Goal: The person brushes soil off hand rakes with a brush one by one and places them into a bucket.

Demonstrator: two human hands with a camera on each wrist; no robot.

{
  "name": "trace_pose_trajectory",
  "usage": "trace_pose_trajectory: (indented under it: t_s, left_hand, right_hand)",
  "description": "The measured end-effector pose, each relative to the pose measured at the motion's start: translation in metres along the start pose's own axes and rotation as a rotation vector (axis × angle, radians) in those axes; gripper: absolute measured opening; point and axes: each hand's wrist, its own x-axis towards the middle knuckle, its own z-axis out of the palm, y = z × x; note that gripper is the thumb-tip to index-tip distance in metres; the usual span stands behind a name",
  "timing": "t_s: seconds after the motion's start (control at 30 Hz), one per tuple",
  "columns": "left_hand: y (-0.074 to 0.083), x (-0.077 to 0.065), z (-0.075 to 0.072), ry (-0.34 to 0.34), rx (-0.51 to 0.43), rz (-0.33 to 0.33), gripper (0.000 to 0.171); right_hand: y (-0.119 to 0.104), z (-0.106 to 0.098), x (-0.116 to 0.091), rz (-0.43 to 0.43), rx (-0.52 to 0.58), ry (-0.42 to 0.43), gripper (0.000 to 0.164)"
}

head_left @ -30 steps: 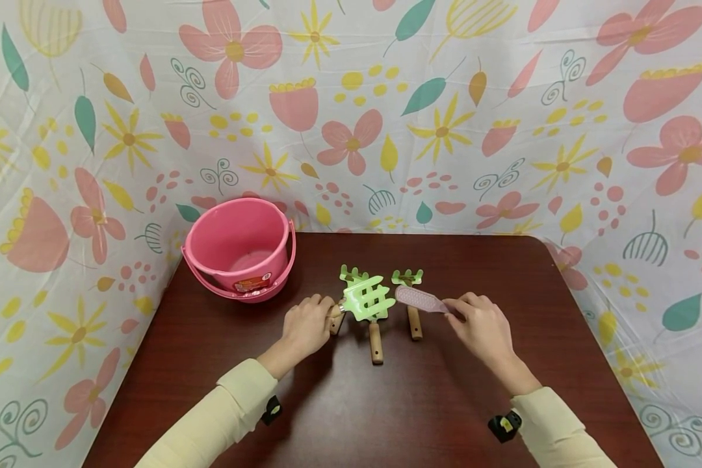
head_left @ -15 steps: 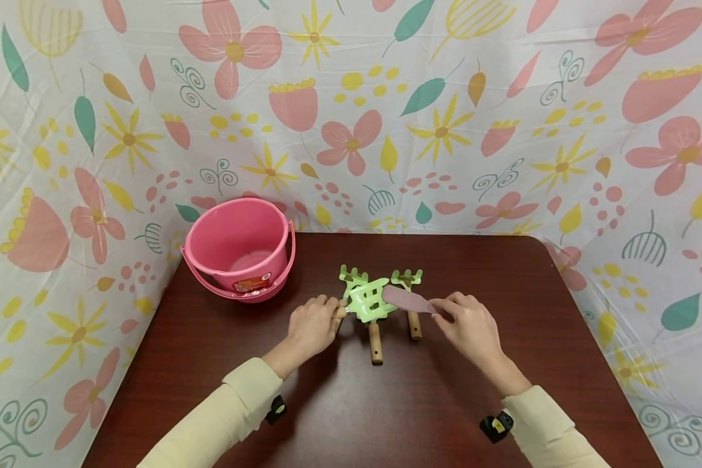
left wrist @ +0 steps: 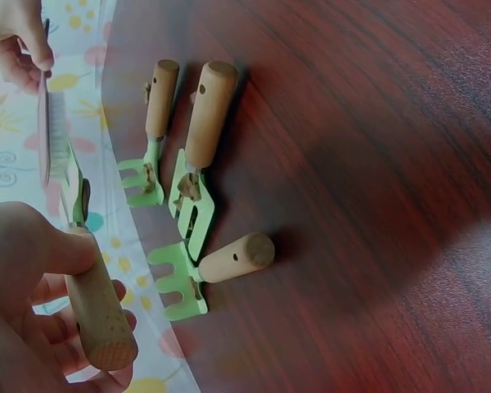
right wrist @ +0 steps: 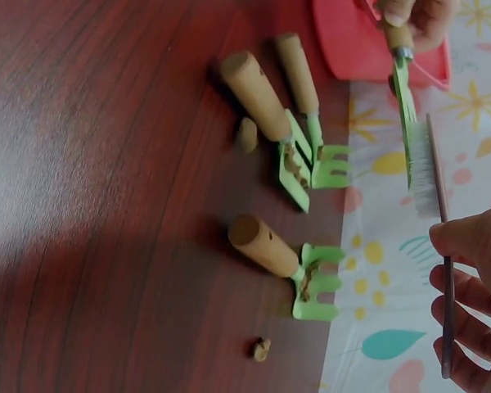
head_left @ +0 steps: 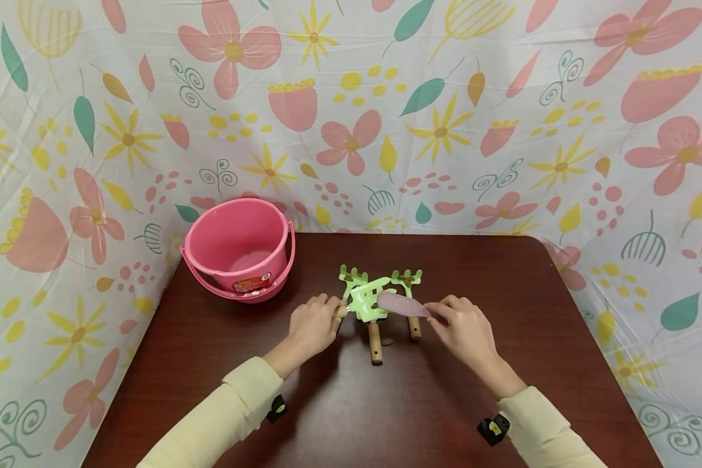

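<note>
My left hand (head_left: pixel 312 325) grips the wooden handle of a green hand fork (head_left: pixel 363 300), its prongs raised over the tools on the table. My right hand (head_left: pixel 467 328) holds a pink brush (head_left: pixel 399 304) by its thin handle. White bristles (right wrist: pixel 424 168) face the fork and lie right along its green face in the right wrist view. Below lie two small green rakes (right wrist: pixel 317 282) (left wrist: pixel 151 176) and another green fork (left wrist: pixel 198 221), all with wooden handles. Brown clumps of dirt (left wrist: pixel 188 188) cling to their heads.
A pink bucket (head_left: pixel 240 244) with its handle down stands at the back left of the dark wooden table (head_left: pixel 351 416). Two brown clods (right wrist: pixel 247 135) (right wrist: pixel 262 350) lie on the tabletop near the tools. A flowered cloth (head_left: pixel 351 130) hangs behind.
The right hand has brought the brush leftward onto the fork's prongs. A brown clod now shows on the table beside the middle handle. The left hand has shifted slightly right.
</note>
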Motion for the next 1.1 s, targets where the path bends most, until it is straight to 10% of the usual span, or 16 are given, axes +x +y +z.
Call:
trace_pose_trajectory:
  t_s: [0.8, 1.1]
  left_hand:
    - [-0.005, -0.007, 0.003, 0.006, -0.047, -0.028, 0.02]
    - [-0.008, -0.003, 0.006, -0.178, -0.351, -0.192, 0.017]
  right_hand:
    - [0.024, -0.006, -0.01, 0.152, -0.045, 0.062, 0.027]
    - [0.025, -0.003, -0.012, 0.249, 0.015, 0.045, 0.027]
